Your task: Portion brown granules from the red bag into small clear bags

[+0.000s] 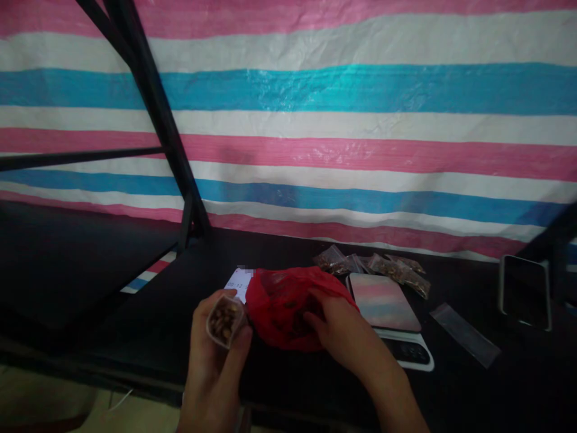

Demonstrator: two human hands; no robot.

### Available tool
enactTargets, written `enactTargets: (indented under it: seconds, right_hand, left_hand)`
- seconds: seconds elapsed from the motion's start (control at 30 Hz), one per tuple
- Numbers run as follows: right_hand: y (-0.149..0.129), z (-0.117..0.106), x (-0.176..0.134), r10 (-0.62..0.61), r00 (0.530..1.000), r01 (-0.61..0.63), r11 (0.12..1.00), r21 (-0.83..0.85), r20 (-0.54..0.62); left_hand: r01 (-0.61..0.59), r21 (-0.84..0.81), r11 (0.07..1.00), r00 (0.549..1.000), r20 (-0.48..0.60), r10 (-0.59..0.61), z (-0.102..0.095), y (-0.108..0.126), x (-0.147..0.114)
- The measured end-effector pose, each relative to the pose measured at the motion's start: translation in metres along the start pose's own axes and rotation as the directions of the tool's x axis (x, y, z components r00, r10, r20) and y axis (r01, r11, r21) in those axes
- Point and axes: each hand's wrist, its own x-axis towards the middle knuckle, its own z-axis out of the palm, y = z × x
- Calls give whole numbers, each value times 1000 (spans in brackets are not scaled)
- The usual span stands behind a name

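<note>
My left hand [216, 355] is closed round a small clear plastic bag [211, 329], its mouth facing up toward me. Brown pieces that look like nuts or beans [224, 319] fill it. Just to the right lies a crumpled red plastic bag [279, 300] with a wide mouth. My right hand [336, 325] reaches into that mouth from the right, thumb and forefinger apart; the other fingertips and the bag's contents are dark or hidden. A white paper slip [240, 284] with printed digits shows behind my left hand, beside the red bag.
Right of the red bag stands a digital scale [385, 304]. Several filled zip bags [401, 273] lie behind it. An unfilled clear bag [464, 334] and a phone-like device [525, 291] are farther right on the black table [487, 397]. A black metal frame [157, 114] rises at left before a striped tarp [360, 90].
</note>
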Motion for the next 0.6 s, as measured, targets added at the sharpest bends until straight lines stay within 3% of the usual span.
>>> enactTargets:
  seconds: [0.13,0.23,0.3,0.4,0.5,0.6]
  right_hand:
    - [4,-7,-3,-115,993,118,984,136,-29]
    - [7,-16,-7,-152,987,163,941,296,-59]
    - [11,-22,-8,-144,986,164,917,365,-82]
    - [18,-27,-7,-144,977,193,912,362,-158]
    - [23,-27,-4,-142,967,188,958,216,-209]
    - [19,-21,-1,-95,979,102,994,30,-182]
  left_hand:
    - [114,56,992,989,89,-119,4,19,-6]
    - [263,-15,965,947,196,-255,15,22,-9]
    - [300,8,954,911,296,-289,24,20,-8]
    - [186,181,966,857,450,-249,36,14,2]
    - [-33,350,936,866,478,-148,44,4,17]
    - [-199,478,856,864,497,-77,49,-5,31]
